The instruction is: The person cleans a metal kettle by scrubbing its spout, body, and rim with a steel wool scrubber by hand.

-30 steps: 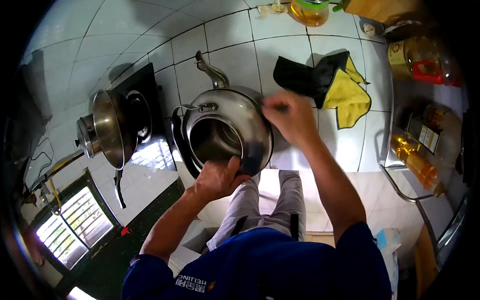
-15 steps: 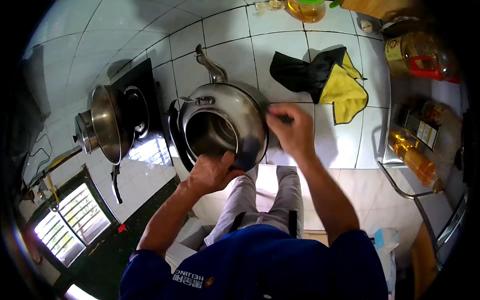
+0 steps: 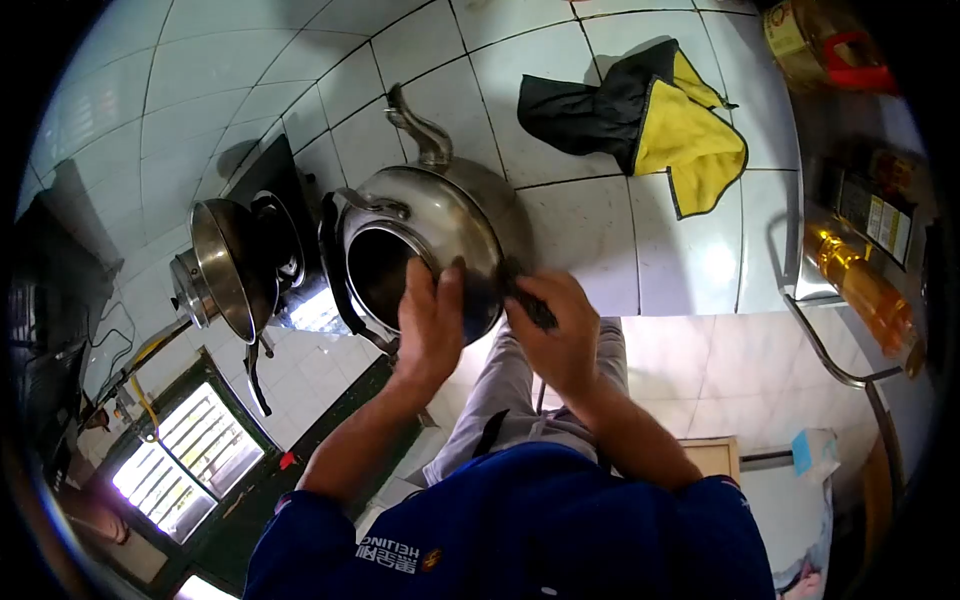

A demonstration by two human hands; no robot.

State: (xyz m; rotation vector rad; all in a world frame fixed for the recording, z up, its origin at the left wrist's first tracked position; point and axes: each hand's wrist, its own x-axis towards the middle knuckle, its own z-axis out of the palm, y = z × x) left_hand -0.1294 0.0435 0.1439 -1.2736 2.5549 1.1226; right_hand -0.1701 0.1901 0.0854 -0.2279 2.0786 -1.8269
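Observation:
A metal kettle (image 3: 470, 215) lies tilted on the white tiled counter, its round opening facing me, its spout pointing away and its dark handle at the left. My left hand (image 3: 432, 325) grips the kettle by the rim of the opening, fingers on the rim. In my right hand (image 3: 555, 330) is a dark scouring pad (image 3: 532, 300), pinched and pressed against the kettle's lower right side. Beyond my right hand lies a black and yellow cloth (image 3: 690, 145), crumpled on the tiles.
To the left a metal pan (image 3: 228, 260) and a small pot (image 3: 190, 285) are at the dark stove (image 3: 270, 165). At the right are an oil bottle (image 3: 865, 285), a large jug with a red handle (image 3: 835, 50) and a metal rail (image 3: 825, 355).
The kettle has tipped and shifted slightly left. My left hand has moved up on the rim, and my right hand has moved lower along the kettle's side. The view has shifted.

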